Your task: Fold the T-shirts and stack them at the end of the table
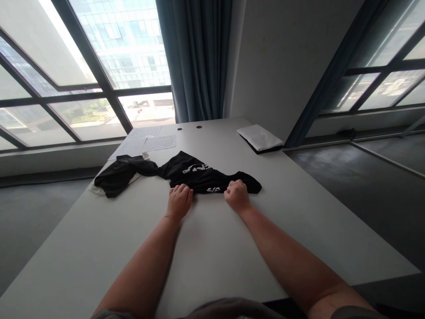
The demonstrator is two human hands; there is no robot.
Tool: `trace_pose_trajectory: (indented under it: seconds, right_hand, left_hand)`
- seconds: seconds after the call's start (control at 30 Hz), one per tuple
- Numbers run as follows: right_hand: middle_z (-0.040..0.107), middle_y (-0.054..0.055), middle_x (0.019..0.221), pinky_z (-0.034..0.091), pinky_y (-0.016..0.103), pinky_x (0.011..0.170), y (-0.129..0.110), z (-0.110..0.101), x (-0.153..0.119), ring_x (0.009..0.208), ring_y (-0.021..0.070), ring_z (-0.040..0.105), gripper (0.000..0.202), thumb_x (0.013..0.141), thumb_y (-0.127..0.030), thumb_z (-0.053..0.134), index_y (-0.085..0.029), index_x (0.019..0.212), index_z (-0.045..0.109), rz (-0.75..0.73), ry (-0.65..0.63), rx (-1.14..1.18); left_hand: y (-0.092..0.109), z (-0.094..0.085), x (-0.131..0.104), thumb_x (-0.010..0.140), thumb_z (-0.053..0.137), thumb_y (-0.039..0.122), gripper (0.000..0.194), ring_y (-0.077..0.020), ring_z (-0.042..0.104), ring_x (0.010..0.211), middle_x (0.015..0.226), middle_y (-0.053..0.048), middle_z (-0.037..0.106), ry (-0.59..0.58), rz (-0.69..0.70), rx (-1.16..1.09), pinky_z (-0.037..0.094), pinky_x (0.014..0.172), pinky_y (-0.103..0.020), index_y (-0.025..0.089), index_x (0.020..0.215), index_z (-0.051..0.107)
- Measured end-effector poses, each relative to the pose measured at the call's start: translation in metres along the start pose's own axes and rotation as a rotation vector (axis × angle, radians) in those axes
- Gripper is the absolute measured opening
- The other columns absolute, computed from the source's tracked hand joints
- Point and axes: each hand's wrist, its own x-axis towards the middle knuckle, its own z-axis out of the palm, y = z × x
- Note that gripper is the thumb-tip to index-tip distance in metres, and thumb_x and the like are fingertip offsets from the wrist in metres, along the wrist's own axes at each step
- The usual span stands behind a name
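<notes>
A black garment with white lettering [202,175] lies bunched on the white table [206,248]. My left hand [180,199] is closed on its near left edge, fingers curled over the cloth. Closed in a fist, my right hand [237,194] grips the near edge farther right, beside the lettering. A sleeve-like part of the cloth extends past my right hand. To the left, a dark bundled cloth [121,173] with a pale tag touches or adjoins the garment; where one ends and the other starts is unclear.
Printed papers [159,142] lie at the table's back left. A white, flat folded item with a dark underside [260,138] rests near the back right edge. Two round holes show at the back. Beyond stand windows, a blue curtain [199,62] and a grey wall.
</notes>
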Motion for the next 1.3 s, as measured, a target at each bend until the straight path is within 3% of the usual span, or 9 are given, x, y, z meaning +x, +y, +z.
trace_pose_trajectory:
  seconds: [0.17,0.43,0.7,1.0,1.3]
  right_hand:
    - [0.063,0.011,0.096,0.037,0.036,0.077,0.001,-0.002,0.002,0.094,0.0257,0.049,0.017,0.087,-0.021,0.06,-0.019,0.071,0.066,0.05,0.083,0.047]
    - [0.057,0.01,0.104,0.042,0.037,0.09,0.001,-0.001,0.003,0.103,0.027,0.05,0.008,0.088,-0.022,0.061,-0.021,0.08,0.061,0.063,0.142,0.134]
    - [0.058,0.011,0.109,0.042,0.037,0.093,0.007,0.01,0.002,0.106,0.0274,0.051,0.006,0.083,-0.019,0.063,-0.021,0.089,0.065,0.06,-0.012,0.147]
    - [0.059,0.01,0.11,0.042,0.038,0.097,0.008,0.011,0.0,0.108,0.0275,0.052,0.018,0.083,-0.019,0.063,-0.021,0.1,0.064,0.055,-0.031,0.167]
    - [0.059,0.011,0.114,0.042,0.039,0.099,0.004,0.004,-0.002,0.112,0.0289,0.052,0.017,0.084,-0.021,0.064,-0.021,0.101,0.065,0.043,-0.083,0.166]
  left_hand:
    - [0.001,0.005,-0.001,0.107,0.034,0.029,0.037,-0.022,0.063,0.075,0.073,-0.006,0.064,-0.11,0.038,0.018,0.043,0.075,-0.034,0.023,0.077,0.055]
    - [0.011,0.003,-0.003,0.107,0.033,0.027,0.032,-0.0211,0.063,0.066,0.071,-0.006,0.065,-0.107,-0.107,0.05,0.039,0.065,-0.032,0.023,0.083,0.053]
    - [0.012,0.001,-0.011,0.105,0.036,0.032,0.032,-0.0196,0.06,0.06,0.066,-0.005,0.062,-0.054,-0.078,0.067,0.034,0.06,-0.031,0.023,0.078,0.051]
    - [0.01,0.0,-0.014,0.104,0.034,0.031,0.033,-0.0201,0.059,0.06,0.065,-0.006,0.061,0.076,0.004,0.101,0.036,0.06,-0.032,0.023,0.076,0.049]
    - [0.005,0.008,-0.005,0.106,0.034,0.035,0.035,-0.0207,0.061,0.066,0.073,-0.006,0.065,-0.091,-0.094,0.079,0.039,0.063,-0.031,0.023,0.081,0.057]
